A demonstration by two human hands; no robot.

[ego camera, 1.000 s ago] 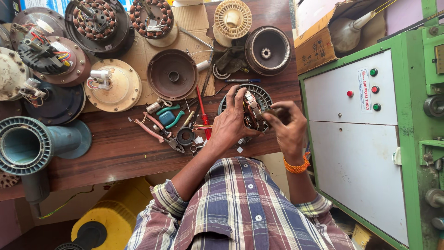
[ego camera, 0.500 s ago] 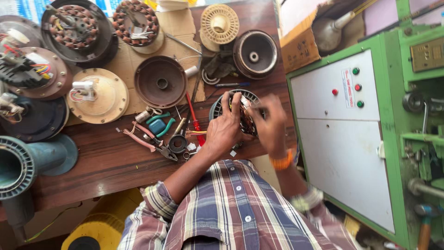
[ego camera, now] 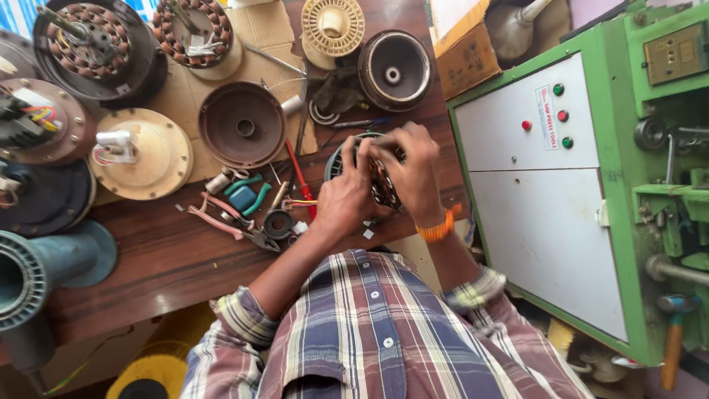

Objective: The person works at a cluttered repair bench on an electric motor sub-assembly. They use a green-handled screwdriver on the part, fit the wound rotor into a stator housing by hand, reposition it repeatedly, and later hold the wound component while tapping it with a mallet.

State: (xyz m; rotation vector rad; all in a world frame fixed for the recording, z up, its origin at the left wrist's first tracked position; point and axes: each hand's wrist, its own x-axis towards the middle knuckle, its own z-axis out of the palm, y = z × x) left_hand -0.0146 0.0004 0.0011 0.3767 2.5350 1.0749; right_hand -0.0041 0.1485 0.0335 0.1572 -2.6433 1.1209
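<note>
**Two hands on a round motor part**

While both hands close around one part, much of that part stays hidden. Biggest of all is the green machine (ego camera: pixel 591 185) on one side, and its far end is cut off by the edge of the view. Next comes the brown wooden table (ego camera: pixel 170 258), with many round things on it. A blue-grey pipe piece (ego camera: pixel 37 273) lies at the table's corner and is cut off too. A dark round cover (ego camera: pixel 242 124) sits on a sheet of cardboard (ego camera: pixel 258 37). A cream round cover (ego camera: pixel 140 154) lies just beside it. Pink-handled pliers (ego camera: pixel 221 220) and a red screwdriver (ego camera: pixel 299 177) lie near the hands.

The round motor part (ego camera: pixel 380 181) sits at the near edge of the table, between the two hands. Only a strip of its copper windings and a bit of its dark rim show. Its full shape is hard to make out.

The left hand (ego camera: pixel 343 199) curls around the part from one side, fingers bent tight onto it. The right hand (ego camera: pixel 413 170) wraps over the other side and the top, fingers pressed onto the rim. An orange band (ego camera: pixel 437 230) goes around the right wrist. What the fingertips do is hidden under the knuckles.
</note>
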